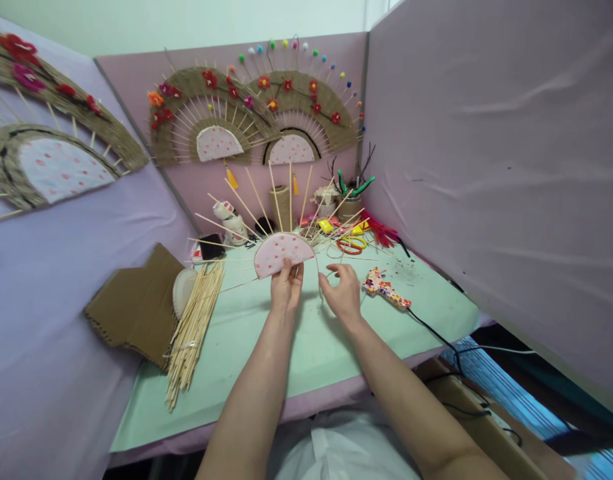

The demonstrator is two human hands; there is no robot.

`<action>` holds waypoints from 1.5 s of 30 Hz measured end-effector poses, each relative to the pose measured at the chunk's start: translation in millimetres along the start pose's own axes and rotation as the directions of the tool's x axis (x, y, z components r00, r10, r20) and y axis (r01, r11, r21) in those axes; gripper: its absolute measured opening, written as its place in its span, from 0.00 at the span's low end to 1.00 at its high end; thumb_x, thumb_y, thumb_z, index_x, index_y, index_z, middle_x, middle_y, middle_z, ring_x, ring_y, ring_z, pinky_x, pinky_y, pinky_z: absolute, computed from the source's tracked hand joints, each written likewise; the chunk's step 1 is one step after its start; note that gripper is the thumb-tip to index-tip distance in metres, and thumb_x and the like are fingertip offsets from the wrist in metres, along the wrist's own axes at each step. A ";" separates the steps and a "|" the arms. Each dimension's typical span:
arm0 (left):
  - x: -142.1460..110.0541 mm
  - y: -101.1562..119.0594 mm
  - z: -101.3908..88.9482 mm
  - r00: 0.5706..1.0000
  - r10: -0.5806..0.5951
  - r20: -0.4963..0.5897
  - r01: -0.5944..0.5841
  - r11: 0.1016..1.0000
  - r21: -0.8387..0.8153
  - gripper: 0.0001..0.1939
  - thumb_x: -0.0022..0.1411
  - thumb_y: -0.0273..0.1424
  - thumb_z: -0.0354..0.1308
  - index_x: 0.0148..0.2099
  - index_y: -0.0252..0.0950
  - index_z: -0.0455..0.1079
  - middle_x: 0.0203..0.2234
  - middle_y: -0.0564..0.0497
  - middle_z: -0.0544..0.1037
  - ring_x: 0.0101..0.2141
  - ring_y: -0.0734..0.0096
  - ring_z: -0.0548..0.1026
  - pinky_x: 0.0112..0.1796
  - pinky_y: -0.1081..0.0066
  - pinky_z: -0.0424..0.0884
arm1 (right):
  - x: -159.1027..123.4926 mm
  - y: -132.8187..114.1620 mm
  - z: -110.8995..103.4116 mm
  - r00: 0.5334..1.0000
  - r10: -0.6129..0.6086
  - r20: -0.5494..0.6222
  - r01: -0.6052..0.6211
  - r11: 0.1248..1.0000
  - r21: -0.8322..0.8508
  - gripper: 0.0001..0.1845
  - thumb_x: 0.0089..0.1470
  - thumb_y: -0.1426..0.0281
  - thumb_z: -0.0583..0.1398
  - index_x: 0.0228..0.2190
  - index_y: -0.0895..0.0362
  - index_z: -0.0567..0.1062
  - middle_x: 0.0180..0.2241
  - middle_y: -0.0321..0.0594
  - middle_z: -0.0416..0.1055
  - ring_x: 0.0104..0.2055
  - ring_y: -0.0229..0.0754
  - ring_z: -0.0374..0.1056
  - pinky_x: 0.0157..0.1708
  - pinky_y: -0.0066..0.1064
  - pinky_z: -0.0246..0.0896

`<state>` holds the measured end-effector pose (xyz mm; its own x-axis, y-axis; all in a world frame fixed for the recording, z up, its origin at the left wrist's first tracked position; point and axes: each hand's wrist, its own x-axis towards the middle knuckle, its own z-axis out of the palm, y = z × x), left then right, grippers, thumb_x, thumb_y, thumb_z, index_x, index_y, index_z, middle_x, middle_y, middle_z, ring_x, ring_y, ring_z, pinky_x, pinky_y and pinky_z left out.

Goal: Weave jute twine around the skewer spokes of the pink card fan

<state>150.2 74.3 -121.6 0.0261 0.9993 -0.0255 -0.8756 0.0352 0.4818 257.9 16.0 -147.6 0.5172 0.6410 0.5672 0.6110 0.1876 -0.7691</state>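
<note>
In the middle of the head view, a pink half-circle panel (276,252) with red dots has thin wooden sticks (245,200) fanning out from its curved edge. My left hand (285,292) grips it at the flat lower edge, thumb in front, holding it above the table. From the panel's right corner a thin twine (317,270) runs down to my right hand (344,293), whose thumb and fingers are curled around it. The twine's far end is hard to make out. Right of that hand lies a patterned glue gun (386,289) with a black cable.
A bundle of sticks (194,327) lies left, beside brown cardboard (136,307). Behind stand a twine spool (281,207) and a pot (350,208) with green-handled pliers. Orange-handled scissors (350,247) lie nearby. Decorated fans (299,100) hang on the back partition.
</note>
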 end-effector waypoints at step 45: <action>-14.2 -10.8 3.9 0.984 -0.055 0.167 0.004 0.957 0.291 0.20 0.42 0.25 0.72 0.39 0.37 0.73 0.35 0.53 0.79 0.41 0.71 0.75 0.51 0.64 0.67 | -3.3 -8.1 -3.3 0.932 -0.343 -0.119 0.352 0.933 0.069 0.29 0.61 0.64 0.52 0.62 0.53 0.55 0.55 0.50 0.60 0.59 0.51 0.58 0.57 0.50 0.56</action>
<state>161.2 59.7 -123.1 0.1544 0.9835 0.0942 -0.6972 0.0409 0.7157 253.1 9.9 -142.3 0.3439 0.4447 0.8270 0.7107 0.4523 -0.5388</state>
